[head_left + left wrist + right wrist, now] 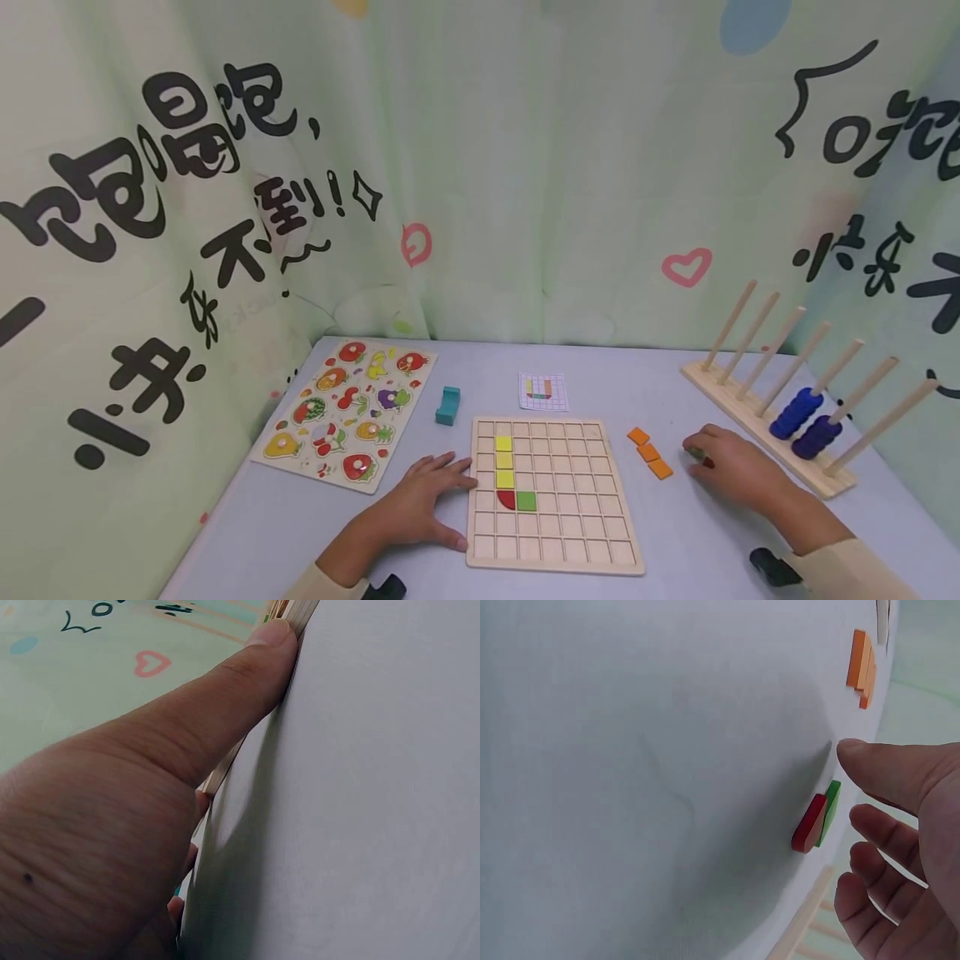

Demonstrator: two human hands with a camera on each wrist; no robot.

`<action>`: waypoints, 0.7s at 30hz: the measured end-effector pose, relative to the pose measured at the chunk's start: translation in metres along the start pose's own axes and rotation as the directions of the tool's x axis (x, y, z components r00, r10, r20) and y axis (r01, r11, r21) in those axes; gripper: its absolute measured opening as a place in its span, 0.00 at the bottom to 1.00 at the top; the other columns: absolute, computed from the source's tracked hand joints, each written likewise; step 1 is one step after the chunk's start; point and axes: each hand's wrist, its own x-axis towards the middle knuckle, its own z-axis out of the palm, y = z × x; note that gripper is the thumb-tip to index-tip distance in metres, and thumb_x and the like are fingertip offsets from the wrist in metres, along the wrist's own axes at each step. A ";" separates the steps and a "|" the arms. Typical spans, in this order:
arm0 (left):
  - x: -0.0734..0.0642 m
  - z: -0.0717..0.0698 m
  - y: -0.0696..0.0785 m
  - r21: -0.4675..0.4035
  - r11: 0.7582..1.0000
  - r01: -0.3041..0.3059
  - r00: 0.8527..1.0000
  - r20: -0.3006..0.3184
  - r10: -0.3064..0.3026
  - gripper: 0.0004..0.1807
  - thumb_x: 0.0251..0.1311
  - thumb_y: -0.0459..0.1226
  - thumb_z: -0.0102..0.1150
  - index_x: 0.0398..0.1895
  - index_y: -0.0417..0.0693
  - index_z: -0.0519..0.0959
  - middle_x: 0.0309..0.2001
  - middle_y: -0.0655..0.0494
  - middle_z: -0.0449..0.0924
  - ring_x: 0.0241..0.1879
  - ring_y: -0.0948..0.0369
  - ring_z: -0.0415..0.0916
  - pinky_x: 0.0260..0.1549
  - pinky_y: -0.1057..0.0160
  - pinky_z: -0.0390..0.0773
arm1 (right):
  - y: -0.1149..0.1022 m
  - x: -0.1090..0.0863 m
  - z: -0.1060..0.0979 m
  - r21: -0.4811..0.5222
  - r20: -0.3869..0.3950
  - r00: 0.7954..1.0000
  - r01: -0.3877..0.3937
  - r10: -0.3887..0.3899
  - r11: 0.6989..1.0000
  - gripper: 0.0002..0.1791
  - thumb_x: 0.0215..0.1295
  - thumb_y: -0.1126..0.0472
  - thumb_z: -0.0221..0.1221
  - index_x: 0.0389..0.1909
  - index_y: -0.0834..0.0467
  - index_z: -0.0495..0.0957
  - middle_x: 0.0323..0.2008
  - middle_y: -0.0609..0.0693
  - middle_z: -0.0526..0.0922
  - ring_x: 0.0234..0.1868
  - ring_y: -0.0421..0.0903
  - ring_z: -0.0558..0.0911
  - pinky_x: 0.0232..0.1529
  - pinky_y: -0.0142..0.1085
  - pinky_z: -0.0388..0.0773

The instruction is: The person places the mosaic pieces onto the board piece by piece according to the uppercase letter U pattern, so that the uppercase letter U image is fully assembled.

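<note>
The white surface (592, 383) is backed by a pale green curtain (487, 208) printed with black characters and pink hearts. A wooden grid board (573, 527) is set on the surface; three yellow squares (504, 461) are seated in one column, a red quarter-round piece (507, 500) is placed directly below them, and a green square (527, 501) is fitted to the right of the red one. The board's left side is touched by the left hand (417, 504), whose thumb is laid against the edge near the lower corner and well spread from the fingers. By the right hand (733, 467), held low to the right of the board, nothing is seen to be gripped: its thumb and fingers are parted, with the fingers loosely bent. A loose red piece (810, 823) and a loose green block (831, 814) are seen side by side on the surface, just beside the index fingertip and near the thumb; whether either is touched cannot be told. Three orange blocks (648, 452) are lined up between the board and that hand. Beyond the board a small pattern card (543, 392) is laid, marked with a U-shaped coloured figure. To the left, a teal block (447, 406) and a fruit puzzle board (339, 427) are placed; at the right, a wooden peg rack (750, 404) is seen, with blue rings (797, 412) and purple rings (817, 437) threaded on two of its pegs.
</note>
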 end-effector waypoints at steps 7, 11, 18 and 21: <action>0.000 0.000 -0.002 0.001 1.000 -0.021 1.000 -0.005 0.021 0.47 0.33 0.71 0.67 0.64 0.74 0.72 0.72 0.69 0.58 0.75 0.56 0.43 0.69 0.41 0.44 | 0.011 0.004 0.003 -0.025 -0.033 0.999 -0.026 0.025 0.999 0.14 0.55 0.61 0.69 0.41 0.62 0.82 0.36 0.50 0.79 0.40 0.54 0.80 0.42 0.53 0.78; 0.001 -0.001 -0.002 0.022 0.999 -0.048 0.999 -0.005 0.048 0.47 0.34 0.71 0.67 0.65 0.71 0.72 0.72 0.68 0.58 0.74 0.55 0.44 0.70 0.43 0.43 | 0.012 0.007 0.002 -0.029 -0.019 0.997 -0.071 0.070 0.997 0.16 0.55 0.60 0.69 0.42 0.64 0.81 0.37 0.54 0.78 0.41 0.58 0.80 0.43 0.55 0.77; 0.001 -0.001 -0.002 0.023 0.999 -0.041 0.999 0.006 0.041 0.47 0.35 0.70 0.67 0.65 0.71 0.72 0.72 0.68 0.58 0.74 0.56 0.45 0.70 0.44 0.43 | 0.015 0.010 0.004 -0.054 0.015 0.987 -0.162 0.163 0.985 0.26 0.60 0.53 0.66 0.51 0.69 0.76 0.45 0.66 0.74 0.45 0.64 0.77 0.46 0.60 0.74; 0.001 -0.001 -0.001 0.027 0.999 -0.034 0.999 0.008 0.034 0.47 0.35 0.69 0.68 0.65 0.71 0.72 0.72 0.68 0.58 0.74 0.56 0.45 0.70 0.44 0.44 | 0.016 0.012 0.005 -0.065 0.031 0.983 -0.179 0.182 0.982 0.28 0.61 0.52 0.65 0.52 0.70 0.75 0.46 0.68 0.74 0.46 0.66 0.77 0.46 0.60 0.74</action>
